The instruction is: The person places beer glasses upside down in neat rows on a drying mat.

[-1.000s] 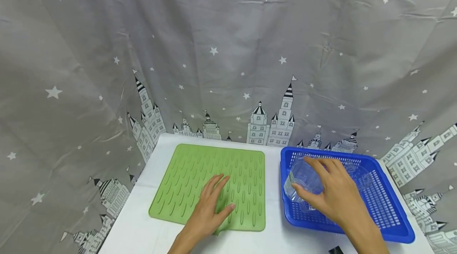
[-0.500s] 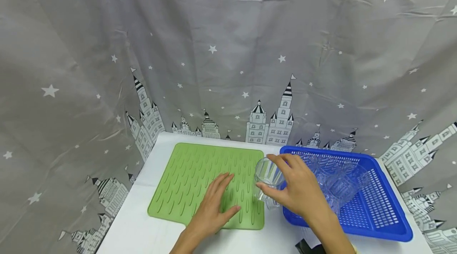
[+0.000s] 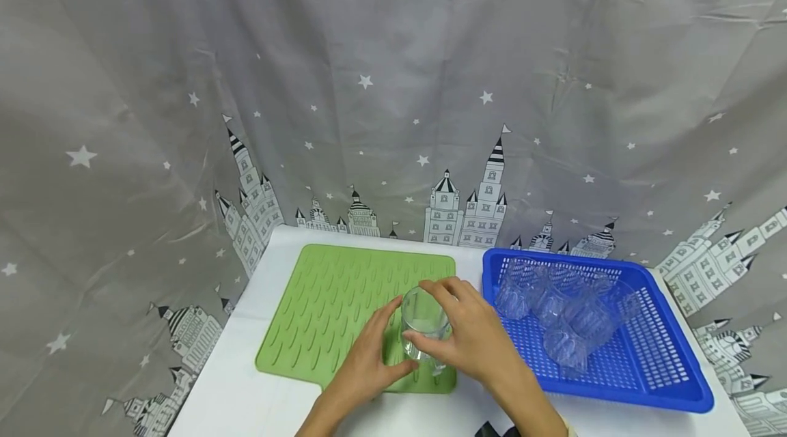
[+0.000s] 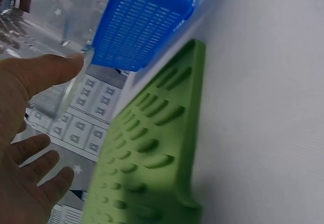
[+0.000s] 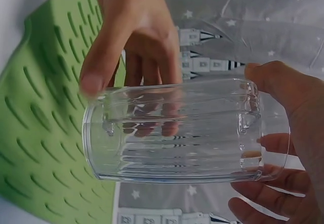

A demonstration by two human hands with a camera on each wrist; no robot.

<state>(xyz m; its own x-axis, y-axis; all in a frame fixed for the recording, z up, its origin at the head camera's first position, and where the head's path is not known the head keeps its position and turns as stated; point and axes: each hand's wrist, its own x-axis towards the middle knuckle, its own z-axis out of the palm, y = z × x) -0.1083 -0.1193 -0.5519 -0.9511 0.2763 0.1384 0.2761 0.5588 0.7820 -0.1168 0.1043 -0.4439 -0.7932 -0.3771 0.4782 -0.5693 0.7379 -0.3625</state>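
My right hand (image 3: 470, 331) grips a clear glass mug (image 3: 424, 311) over the right part of the green ridged mat (image 3: 344, 300). In the right wrist view the thumb and fingers hold one end of the mug (image 5: 177, 153), whose other end points towards the mat. My left hand (image 3: 365, 365) is close to the mug's left side with its fingers spread and extended. The left thumb (image 4: 50, 72) overlaps the glass edge in the left wrist view, the other fingers standing apart from it.
A blue perforated basket (image 3: 652, 348) stands to the right, with several clear glass mugs (image 3: 590, 321) lying in its left and middle parts. Mat and basket rest on a white-covered table (image 3: 227, 382). Behind hangs a grey curtain (image 3: 393, 82) with stars and castles.
The right hand has lifted the mug out of the basket and carried it left to above the mat. The left hand has shifted slightly right towards it.
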